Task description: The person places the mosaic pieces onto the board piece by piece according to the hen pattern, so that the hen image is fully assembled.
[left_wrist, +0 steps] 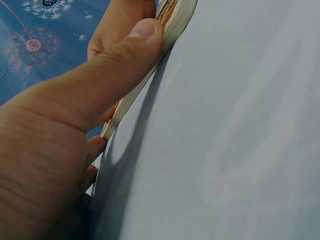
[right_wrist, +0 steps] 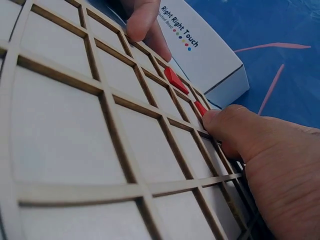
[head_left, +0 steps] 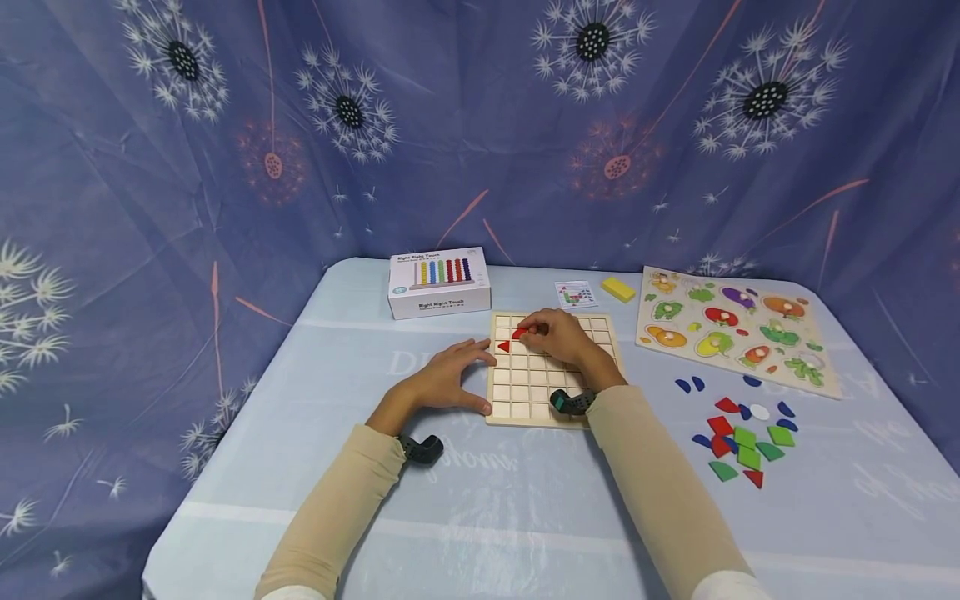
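A wooden grid board (head_left: 520,411) with square cells lies on the table. My left hand (head_left: 444,379) rests at its left edge, thumb and fingers spread along the rim; in the left wrist view the thumb (left_wrist: 117,62) lies against the board's edge. My right hand (head_left: 558,335) is over the upper part of the board and pinches a red puzzle piece (head_left: 519,333) at a cell near the top left. That piece (right_wrist: 200,107) is partly hidden by the thumb in the right wrist view. Beside it, a red triangular piece (head_left: 504,346) sits in a cell.
A white box (head_left: 439,304) stands behind the board. A pattern card (head_left: 575,294) and a yellow block (head_left: 618,289) lie at the back. To the right are a vegetable puzzle board (head_left: 678,312) and several loose pieces, including a green square (head_left: 781,436) and a white disc (head_left: 760,412).
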### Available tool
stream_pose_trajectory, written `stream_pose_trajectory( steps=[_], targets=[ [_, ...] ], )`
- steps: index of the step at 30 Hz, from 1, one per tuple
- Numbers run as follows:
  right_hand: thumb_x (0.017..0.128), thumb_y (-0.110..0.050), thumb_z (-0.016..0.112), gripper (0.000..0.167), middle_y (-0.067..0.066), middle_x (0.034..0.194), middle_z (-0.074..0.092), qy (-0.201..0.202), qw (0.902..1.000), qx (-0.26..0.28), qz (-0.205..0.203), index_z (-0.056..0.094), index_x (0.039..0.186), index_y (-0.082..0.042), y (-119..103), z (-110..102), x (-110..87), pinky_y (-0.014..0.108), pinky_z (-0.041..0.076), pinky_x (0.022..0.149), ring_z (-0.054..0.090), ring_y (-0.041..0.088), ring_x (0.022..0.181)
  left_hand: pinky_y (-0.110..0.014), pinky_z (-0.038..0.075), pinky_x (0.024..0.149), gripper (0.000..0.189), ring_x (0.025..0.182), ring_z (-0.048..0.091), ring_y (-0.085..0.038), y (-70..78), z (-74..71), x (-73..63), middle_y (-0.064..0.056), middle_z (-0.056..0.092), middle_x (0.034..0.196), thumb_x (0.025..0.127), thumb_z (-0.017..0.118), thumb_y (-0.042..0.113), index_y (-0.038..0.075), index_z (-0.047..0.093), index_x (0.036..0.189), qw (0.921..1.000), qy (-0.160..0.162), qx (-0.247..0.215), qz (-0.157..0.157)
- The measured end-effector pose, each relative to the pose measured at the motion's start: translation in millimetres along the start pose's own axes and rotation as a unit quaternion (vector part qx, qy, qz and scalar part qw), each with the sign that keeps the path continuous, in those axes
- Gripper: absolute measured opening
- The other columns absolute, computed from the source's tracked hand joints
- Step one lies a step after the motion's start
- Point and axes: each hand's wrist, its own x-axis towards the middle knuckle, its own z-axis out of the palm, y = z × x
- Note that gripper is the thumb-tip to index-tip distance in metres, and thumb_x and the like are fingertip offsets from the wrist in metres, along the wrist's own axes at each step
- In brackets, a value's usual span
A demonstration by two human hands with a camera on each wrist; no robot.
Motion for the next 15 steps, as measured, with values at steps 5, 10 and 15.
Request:
stream_pose_trajectory(
  steps=[5, 10, 15],
  targets=[
    [0.094, -0.016, 0.074, 0.022, 0.001, 0.092, 0.064, 0.004, 1.0000, 0.003, -0.008, 0.075, 0.115, -0.010, 2.3, 0.5, -0.2, 0.036, 0.047, 0.076, 0.056, 0.020, 0.083, -0.054, 0.015, 0.119, 0.079, 0.153, 0.014, -0.025, -0.1, 0.4, 0.7, 0.004, 0.024, 0.166, 0.074, 0.087, 0.053, 0.026, 0.053, 0.140, 1.0000, -0.002, 0.002, -0.003],
    [0.092, -0.012, 0.075, 0.022, 0.002, 0.091, 0.064, 0.011, 0.9998, 0.009, -0.015, 0.075, 0.114, -0.008, 3.7, 0.5, -0.3, 0.035, 0.047, 0.075, 0.056, 0.020, 0.082, -0.054, 0.015, 0.119, 0.079, 0.153, 0.013, -0.025, 0.7, -0.2, 1.1, 0.003, 0.024, 0.166, 0.074, 0.087, 0.054, 0.025, 0.054, 0.140, 1.0000, -0.003, -0.002, -0.001],
    [0.092, -0.012, 0.076, 0.023, 0.003, 0.091, 0.064, 0.014, 0.9997, 0.012, -0.016, 0.075, 0.114, -0.007, 4.1, 1.7, 0.0, 0.035, 0.046, 0.075, 0.055, 0.020, 0.081, -0.053, 0.014, 0.119, 0.079, 0.153, 0.013, -0.025, 0.8, -0.9, 0.8, 0.004, 0.024, 0.166, 0.074, 0.087, 0.053, 0.025, 0.054, 0.140, 1.0000, -0.005, -0.001, -0.004]
  ],
)
